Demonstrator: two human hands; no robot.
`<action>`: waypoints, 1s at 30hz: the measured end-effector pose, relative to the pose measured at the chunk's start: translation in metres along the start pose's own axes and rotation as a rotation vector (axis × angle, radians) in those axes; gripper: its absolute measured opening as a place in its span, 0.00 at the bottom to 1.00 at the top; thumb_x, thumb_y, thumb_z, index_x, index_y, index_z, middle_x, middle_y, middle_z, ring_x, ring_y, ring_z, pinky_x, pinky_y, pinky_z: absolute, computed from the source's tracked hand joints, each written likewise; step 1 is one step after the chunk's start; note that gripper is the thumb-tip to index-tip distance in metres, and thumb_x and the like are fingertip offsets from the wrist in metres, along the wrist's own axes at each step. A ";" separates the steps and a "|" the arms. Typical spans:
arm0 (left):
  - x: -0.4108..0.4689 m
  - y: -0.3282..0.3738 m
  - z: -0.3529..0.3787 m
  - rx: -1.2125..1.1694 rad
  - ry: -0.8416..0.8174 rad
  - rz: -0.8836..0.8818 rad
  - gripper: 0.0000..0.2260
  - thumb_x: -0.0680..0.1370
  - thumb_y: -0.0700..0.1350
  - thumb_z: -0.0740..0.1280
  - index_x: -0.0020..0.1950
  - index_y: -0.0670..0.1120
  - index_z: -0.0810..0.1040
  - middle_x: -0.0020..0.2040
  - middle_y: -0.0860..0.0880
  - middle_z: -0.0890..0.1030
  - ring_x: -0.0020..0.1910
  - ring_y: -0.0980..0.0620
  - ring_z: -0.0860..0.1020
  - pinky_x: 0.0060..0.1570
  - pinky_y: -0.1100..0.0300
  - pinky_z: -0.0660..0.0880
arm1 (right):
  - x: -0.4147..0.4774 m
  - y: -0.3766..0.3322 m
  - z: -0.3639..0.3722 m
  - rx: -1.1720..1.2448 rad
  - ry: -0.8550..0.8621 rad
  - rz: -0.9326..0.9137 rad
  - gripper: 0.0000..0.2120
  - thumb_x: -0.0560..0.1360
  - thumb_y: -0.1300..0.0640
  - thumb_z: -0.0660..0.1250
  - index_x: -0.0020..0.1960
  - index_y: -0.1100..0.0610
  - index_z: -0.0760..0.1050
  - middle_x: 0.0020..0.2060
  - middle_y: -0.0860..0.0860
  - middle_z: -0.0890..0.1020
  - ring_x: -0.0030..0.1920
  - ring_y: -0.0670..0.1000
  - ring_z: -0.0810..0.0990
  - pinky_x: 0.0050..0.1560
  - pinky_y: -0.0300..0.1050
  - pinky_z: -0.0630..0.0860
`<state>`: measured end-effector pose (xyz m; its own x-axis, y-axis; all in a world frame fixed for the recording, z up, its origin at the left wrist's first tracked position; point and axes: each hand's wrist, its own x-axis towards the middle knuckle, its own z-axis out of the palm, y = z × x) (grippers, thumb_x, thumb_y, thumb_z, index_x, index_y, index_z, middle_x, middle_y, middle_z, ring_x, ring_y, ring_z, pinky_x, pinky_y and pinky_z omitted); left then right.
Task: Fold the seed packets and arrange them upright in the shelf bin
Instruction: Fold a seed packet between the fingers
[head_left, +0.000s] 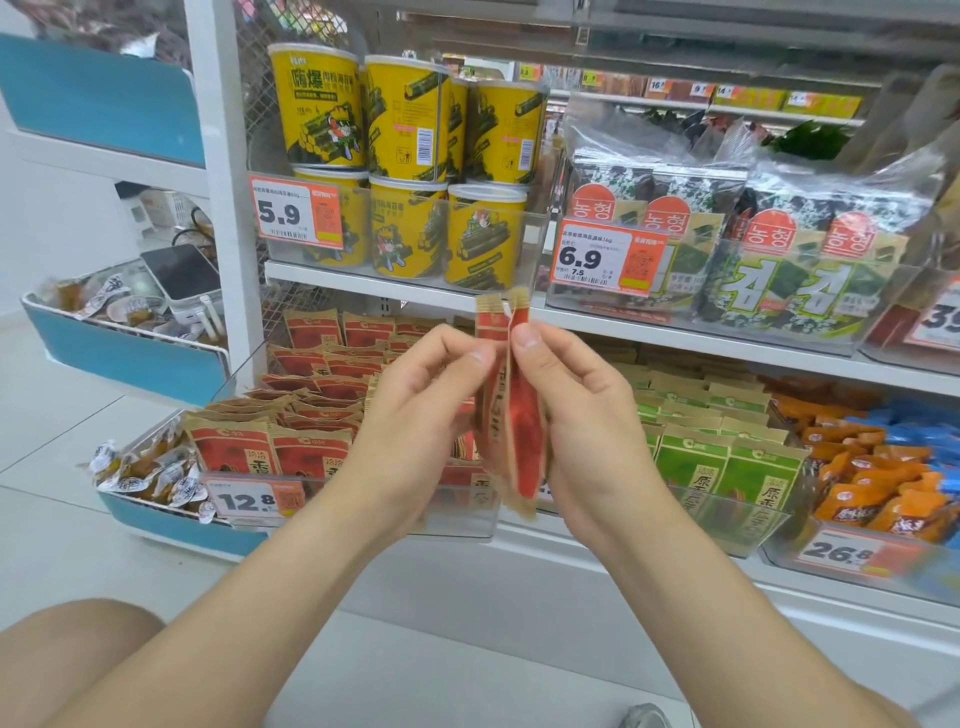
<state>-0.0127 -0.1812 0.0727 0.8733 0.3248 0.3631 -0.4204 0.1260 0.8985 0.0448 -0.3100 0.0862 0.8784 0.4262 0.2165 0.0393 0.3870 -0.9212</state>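
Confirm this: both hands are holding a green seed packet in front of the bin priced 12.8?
No. The head view shows the seed packet is red, not green. The left hand and right hand do hold it in front of the bin priced 12.8.

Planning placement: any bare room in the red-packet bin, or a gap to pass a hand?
Red-packet bin is crowded at back and left; its front-right lies hidden behind left hand, right hand and held packet. Visible free strip: between green packets and their bin's front wall.
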 end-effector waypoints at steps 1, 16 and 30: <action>0.001 0.002 -0.002 -0.016 0.008 -0.016 0.07 0.85 0.43 0.67 0.49 0.46 0.82 0.51 0.40 0.83 0.49 0.47 0.81 0.53 0.47 0.78 | 0.000 -0.001 -0.001 0.042 -0.015 0.043 0.13 0.76 0.51 0.74 0.57 0.57 0.86 0.50 0.58 0.88 0.45 0.55 0.85 0.50 0.55 0.81; 0.001 0.011 -0.010 -0.094 -0.005 -0.070 0.04 0.77 0.47 0.71 0.46 0.48 0.83 0.43 0.49 0.82 0.45 0.53 0.81 0.50 0.55 0.80 | 0.000 0.006 0.009 -0.038 0.000 -0.035 0.09 0.81 0.56 0.72 0.56 0.60 0.86 0.46 0.55 0.88 0.43 0.48 0.82 0.41 0.40 0.80; 0.012 0.020 -0.024 -0.199 0.281 -0.106 0.07 0.88 0.48 0.63 0.53 0.47 0.76 0.44 0.44 0.81 0.40 0.49 0.81 0.47 0.50 0.79 | 0.002 0.005 0.006 -0.445 -0.189 0.086 0.11 0.79 0.53 0.77 0.58 0.52 0.80 0.56 0.52 0.84 0.46 0.50 0.87 0.44 0.41 0.83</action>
<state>-0.0162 -0.1525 0.0897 0.8246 0.5415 0.1638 -0.3951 0.3441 0.8518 0.0442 -0.3018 0.0839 0.7870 0.5984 0.1500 0.2062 -0.0261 -0.9782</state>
